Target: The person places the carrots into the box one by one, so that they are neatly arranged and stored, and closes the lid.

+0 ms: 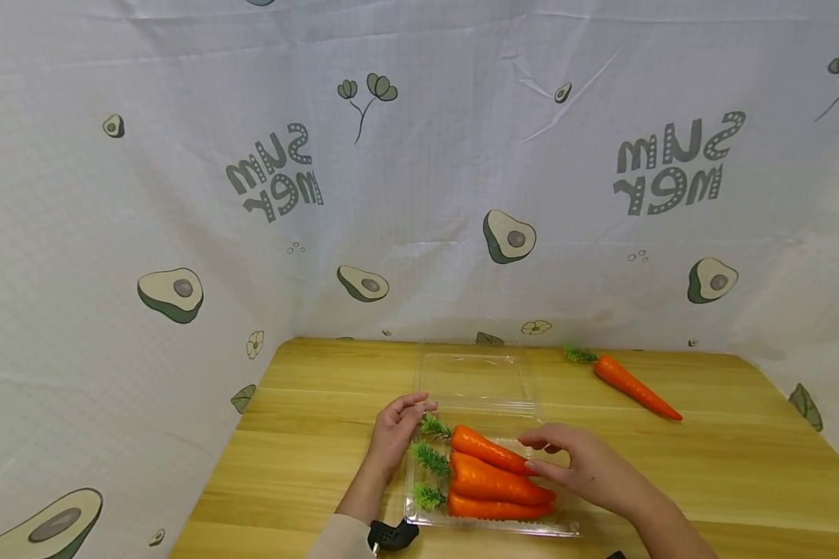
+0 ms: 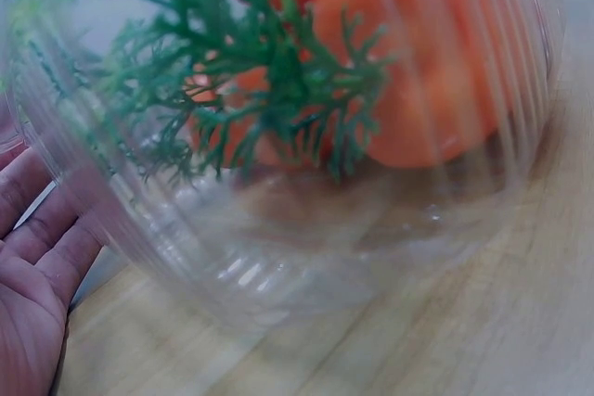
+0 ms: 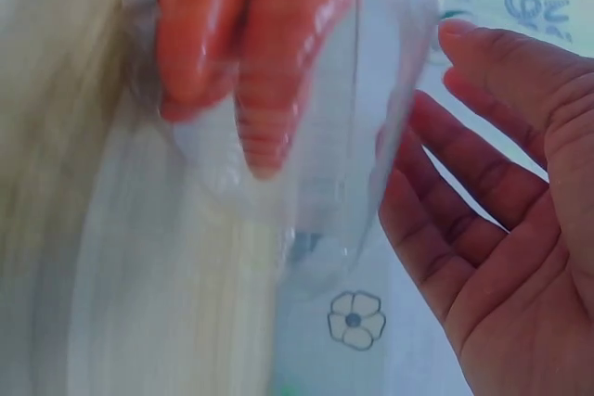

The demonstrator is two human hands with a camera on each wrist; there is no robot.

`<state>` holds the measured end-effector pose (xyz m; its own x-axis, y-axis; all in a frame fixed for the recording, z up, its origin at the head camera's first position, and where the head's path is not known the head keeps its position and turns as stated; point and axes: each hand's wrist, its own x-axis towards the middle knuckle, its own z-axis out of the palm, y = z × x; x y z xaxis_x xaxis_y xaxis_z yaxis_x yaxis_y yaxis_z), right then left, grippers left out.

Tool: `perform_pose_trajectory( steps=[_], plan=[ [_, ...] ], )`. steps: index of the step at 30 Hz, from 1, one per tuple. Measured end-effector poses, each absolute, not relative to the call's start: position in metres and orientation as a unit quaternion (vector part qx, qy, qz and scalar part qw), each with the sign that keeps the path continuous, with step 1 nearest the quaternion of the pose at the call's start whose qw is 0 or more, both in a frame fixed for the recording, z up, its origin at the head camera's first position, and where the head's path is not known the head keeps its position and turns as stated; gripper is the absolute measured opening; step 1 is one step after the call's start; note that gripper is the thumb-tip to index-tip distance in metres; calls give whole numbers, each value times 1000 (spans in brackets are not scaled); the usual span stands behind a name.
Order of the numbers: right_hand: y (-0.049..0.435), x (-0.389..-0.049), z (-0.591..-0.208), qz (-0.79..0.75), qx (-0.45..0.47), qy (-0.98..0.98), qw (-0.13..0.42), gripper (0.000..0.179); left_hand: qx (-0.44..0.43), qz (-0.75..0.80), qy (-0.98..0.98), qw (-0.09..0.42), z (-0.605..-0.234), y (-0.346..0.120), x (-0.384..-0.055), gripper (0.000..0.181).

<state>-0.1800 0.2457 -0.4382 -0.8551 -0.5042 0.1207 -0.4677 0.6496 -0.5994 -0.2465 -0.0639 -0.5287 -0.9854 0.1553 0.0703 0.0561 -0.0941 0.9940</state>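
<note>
Three carrots (image 1: 492,481) are lying side by side in the clear container (image 1: 499,529), its lid (image 1: 474,376) standing open, and we're watching the left hand (image 1: 395,427) and right hand (image 1: 576,466), fingers relaxed, grasping nothing. We're fearing a skid: an uneven nudge could be sending it sliding across the wooden counter (image 1: 727,466), where a lone carrot (image 1: 632,387) is lying before avocado-printed cloth (image 1: 426,178).

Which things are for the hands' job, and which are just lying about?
Seem part of the job:
Clear, rectangular plastic box, lid open, left hand and right hand close to it
Shiny orange, tapered, green-topped carrots lying in the box

Seem just there:
Loose orange, tapered, green-topped carrot outside the box; it matches, so might belong
Yellowish wooden tabletop
White avocado-printed cloth
</note>
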Motion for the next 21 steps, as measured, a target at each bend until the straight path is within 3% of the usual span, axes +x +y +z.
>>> perform_pose_trajectory(
  steps=[9,21],
  plan=[
    [261,-191,-432,-312,-209,926,-31,28,80,737,670,34,-529,-64,-247,40],
    [285,-208,-436,-312,-128,939,-74,30,77,737,671,35,-530,-64,-248,40]
  ],
)
